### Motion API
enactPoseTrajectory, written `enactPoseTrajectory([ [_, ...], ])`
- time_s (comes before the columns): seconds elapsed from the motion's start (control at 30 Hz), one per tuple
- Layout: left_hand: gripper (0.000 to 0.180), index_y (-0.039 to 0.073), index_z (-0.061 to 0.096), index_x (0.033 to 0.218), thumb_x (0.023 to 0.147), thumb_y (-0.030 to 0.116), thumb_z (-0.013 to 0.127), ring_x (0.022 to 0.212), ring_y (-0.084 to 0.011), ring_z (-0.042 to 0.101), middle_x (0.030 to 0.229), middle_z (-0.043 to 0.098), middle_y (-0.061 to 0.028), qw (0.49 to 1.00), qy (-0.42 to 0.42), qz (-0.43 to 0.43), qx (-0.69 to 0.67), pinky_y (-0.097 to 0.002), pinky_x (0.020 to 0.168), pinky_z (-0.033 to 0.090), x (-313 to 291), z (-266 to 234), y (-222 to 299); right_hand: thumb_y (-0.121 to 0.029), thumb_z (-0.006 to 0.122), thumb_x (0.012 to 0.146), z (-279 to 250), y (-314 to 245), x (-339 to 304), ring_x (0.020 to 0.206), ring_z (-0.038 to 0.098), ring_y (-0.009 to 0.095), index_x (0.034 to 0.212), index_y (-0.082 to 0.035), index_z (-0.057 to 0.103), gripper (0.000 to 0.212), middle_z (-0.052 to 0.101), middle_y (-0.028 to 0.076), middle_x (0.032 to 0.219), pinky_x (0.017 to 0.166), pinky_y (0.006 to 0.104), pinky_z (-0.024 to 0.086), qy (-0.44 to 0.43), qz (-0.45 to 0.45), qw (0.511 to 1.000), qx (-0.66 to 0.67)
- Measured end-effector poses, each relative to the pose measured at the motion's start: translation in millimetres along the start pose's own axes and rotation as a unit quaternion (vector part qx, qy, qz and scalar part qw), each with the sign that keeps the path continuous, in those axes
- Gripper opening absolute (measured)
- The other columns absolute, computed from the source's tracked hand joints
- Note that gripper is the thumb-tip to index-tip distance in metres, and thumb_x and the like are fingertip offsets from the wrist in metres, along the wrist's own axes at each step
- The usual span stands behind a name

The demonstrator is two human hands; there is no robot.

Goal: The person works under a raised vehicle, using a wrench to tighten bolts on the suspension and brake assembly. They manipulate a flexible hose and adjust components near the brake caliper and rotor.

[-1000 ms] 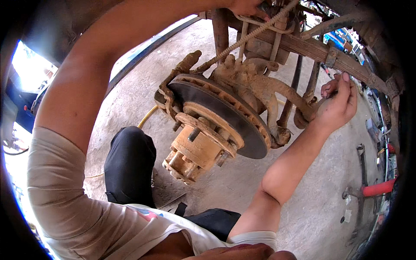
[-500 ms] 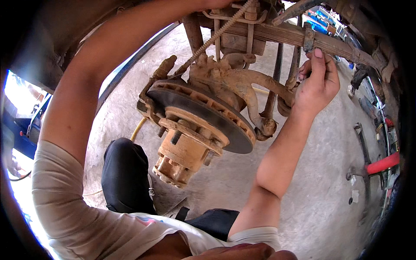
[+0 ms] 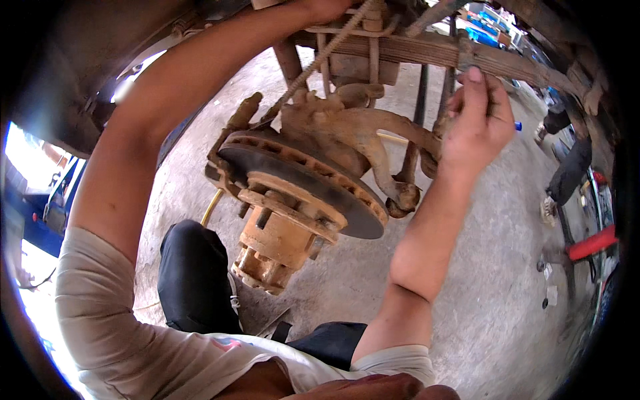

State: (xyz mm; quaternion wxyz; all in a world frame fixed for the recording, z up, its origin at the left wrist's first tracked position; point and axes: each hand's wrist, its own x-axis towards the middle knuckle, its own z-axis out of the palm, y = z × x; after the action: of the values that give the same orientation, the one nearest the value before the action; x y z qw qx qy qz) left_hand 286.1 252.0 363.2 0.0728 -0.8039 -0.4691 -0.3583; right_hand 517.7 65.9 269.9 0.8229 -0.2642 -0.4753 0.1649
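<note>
My left arm reaches up across the top, and my left hand (image 3: 327, 8) is cut off by the upper edge beside a ribbed rod (image 3: 327, 57); its fingers are hidden. My right hand (image 3: 477, 120) is raised with fingers curled and thumb pressed against them, just below a clip (image 3: 465, 52) on the leaf spring (image 3: 427, 50). What it pinches, if anything, cannot be made out. Between my arms hangs a dirt-covered wheel hub (image 3: 273, 240) with a brake disc (image 3: 307, 183), beneath a rusty steering knuckle (image 3: 327, 127).
A yellow hose (image 3: 212, 208) lies on the concrete floor (image 3: 487, 287) behind the hub. My bent knee (image 3: 193, 267) is at lower left. On the right are a red-handled tool (image 3: 593, 243) and another person's dark trouser leg (image 3: 575, 172). A small blue thing (image 3: 518, 126) shows beside my right hand.
The view has shifted slightly, so the hub and leaf spring sit a little further left. My right hand stays near the spring clip. Another person's leg has come into view at right.
</note>
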Motion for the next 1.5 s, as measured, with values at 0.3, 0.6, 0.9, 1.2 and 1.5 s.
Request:
enactPoseTrajectory([
  [0.3,0.059,0.002,0.055,0.13,0.094,0.049,0.053,0.112,-0.0341,0.06,0.126,0.06,-0.0203,0.996,0.033,0.081,0.032,-0.0409,0.096,0.045,-8,-9,-24,-0.021,0.068,0.089,5,-4,-3,0.055,0.046,0.006,0.076,-0.002,0.062,0.024,0.053,-0.002,0.057,0.05,0.0245,0.037,-0.014,-0.112,0.988,-0.102],
  [0.6,0.05,-0.002,0.056,0.126,0.094,0.036,0.057,0.114,-0.0385,0.058,0.125,0.06,-0.0245,0.996,0.054,0.068,-0.035,-0.0418,0.097,0.044,-17,0,-8,-0.017,0.067,0.089,-3,1,3,0.057,0.046,0.005,0.078,-0.001,0.06,0.021,0.054,0.0,0.06,0.052,0.024,0.037,-0.027,-0.042,0.998,-0.043],
  [0.9,0.051,-0.002,0.056,0.125,0.094,0.039,0.058,0.112,-0.0366,0.059,0.122,0.061,-0.0242,0.997,0.043,0.051,-0.049,-0.0403,0.096,0.044,-19,2,-8,-0.018,0.069,0.087,6,2,-3,0.054,0.046,0.006,0.078,0.0,0.061,0.022,0.055,0.002,0.057,0.05,0.025,0.039,-0.022,-0.102,0.988,-0.109],
  [1.2,0.059,0.003,0.062,0.119,0.089,0.053,0.059,0.099,-0.0413,0.064,0.102,0.067,-0.0254,0.992,0.103,0.075,0.02,-0.0473,0.087,0.051,-18,7,7,-0.015,0.063,0.089,-18,-45,-21,0.055,0.049,0.007,0.077,-0.002,0.058,0.019,0.051,-0.001,0.062,0.047,0.0226,0.038,-0.001,-0.07,0.983,-0.171],
  [1.5,0.054,0.003,0.062,0.118,0.088,0.048,0.064,0.094,-0.0346,0.067,0.101,0.068,-0.0203,0.993,0.093,0.065,-0.011,-0.0434,0.084,0.053,-41,2,7,-0.042,0.065,0.088,-169,-227,-140,0.103,0.051,0.026,0.126,0.002,0.041,0.063,0.051,0.016,0.114,0.087,0.0401,0.043,0.242,-0.395,0.678,-0.571],
])
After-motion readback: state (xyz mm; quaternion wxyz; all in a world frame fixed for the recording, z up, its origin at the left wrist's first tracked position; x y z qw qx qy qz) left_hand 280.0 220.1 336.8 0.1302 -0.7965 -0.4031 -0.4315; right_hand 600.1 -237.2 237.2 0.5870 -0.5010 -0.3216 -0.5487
